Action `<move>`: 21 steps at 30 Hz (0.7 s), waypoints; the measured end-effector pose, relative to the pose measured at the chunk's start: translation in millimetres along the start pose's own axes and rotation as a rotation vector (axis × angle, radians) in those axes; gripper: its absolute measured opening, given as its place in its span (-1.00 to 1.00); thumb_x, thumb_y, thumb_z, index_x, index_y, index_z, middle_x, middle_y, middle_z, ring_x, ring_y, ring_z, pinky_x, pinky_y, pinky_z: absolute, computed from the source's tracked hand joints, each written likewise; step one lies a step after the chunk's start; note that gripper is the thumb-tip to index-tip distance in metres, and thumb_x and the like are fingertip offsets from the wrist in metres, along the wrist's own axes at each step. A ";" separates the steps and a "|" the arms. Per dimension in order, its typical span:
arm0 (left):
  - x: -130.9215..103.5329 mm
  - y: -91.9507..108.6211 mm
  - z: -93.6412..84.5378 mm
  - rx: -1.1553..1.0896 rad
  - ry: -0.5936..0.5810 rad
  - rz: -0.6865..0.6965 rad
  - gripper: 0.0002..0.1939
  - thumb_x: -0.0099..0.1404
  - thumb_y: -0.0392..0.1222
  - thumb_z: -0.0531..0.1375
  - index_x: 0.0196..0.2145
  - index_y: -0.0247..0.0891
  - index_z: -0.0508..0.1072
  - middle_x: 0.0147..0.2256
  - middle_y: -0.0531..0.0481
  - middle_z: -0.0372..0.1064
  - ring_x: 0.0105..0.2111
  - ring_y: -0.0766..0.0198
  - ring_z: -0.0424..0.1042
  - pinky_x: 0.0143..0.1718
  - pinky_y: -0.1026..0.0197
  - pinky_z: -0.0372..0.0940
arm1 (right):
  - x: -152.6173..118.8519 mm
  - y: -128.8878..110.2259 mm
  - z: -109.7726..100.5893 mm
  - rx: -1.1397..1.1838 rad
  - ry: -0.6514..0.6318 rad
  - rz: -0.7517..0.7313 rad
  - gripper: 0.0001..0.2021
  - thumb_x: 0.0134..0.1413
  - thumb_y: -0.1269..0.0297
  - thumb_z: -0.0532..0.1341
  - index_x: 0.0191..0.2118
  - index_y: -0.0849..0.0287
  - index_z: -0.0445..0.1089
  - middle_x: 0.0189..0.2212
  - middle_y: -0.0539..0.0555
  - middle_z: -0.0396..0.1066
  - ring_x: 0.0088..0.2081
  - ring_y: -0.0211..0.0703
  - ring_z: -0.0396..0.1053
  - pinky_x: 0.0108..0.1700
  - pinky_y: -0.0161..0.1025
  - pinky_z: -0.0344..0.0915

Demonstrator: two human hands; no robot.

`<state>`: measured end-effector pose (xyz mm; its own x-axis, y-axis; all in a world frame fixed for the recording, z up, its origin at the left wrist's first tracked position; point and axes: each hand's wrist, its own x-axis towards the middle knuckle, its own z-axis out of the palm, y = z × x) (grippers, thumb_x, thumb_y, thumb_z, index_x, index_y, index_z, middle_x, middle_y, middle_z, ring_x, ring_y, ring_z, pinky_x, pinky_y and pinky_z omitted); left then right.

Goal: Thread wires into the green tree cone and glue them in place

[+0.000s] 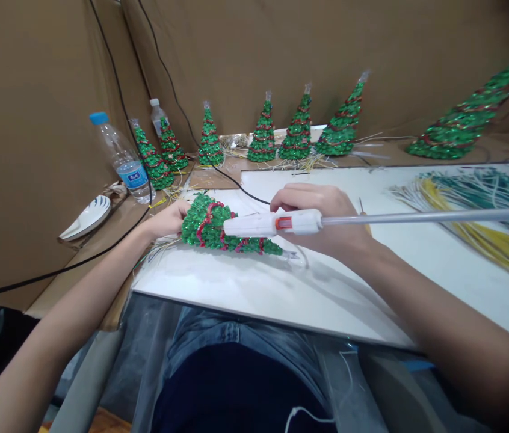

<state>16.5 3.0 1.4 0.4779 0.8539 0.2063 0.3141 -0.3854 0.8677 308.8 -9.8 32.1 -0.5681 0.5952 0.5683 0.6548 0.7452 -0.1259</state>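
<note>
A small green tinsel Christmas tree (pixel 208 231) with red garland lies on its side over the white board, its clear tip pointing right. My left hand (pixel 169 220) grips it at the wide base; the fingertips are partly hidden behind the tree. My right hand (pixel 315 197) is closed around a white hot glue gun (pixel 254 225), whose nozzle points left at the tree's side. A long clear glue stick (pixel 417 218) runs out of the gun's back to the right. Whether the nozzle touches the tree, I cannot tell.
Several finished-looking trees (pixel 262 135) stand along the back, with a larger leaning tree (pixel 466 117) at right. Yellow, white and green strands (pixel 475 216) lie on the white board (pixel 236 288). A water bottle (pixel 130 165), a dish (pixel 89 218) and a black cable (pixel 78 260) are left.
</note>
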 end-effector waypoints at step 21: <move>0.2 5.2 5.7 0.003 -0.017 -0.006 -0.60 -0.08 0.14 0.38 -0.61 -0.32 0.59 -0.62 -0.04 0.45 -0.57 0.28 0.39 -0.45 0.27 0.34 | 0.2 -0.6 -5.5 -0.037 -0.032 0.051 -0.88 -0.14 0.32 0.09 -0.49 0.15 0.37 -0.51 0.05 0.38 -0.50 -0.22 0.25 -0.49 -0.29 -0.05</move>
<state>22.9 -0.8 3.4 0.4901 0.8501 0.1930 0.3197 -0.3812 0.8674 311.0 -11.7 36.7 -0.5491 0.6416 0.5355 0.7007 0.7027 -0.1234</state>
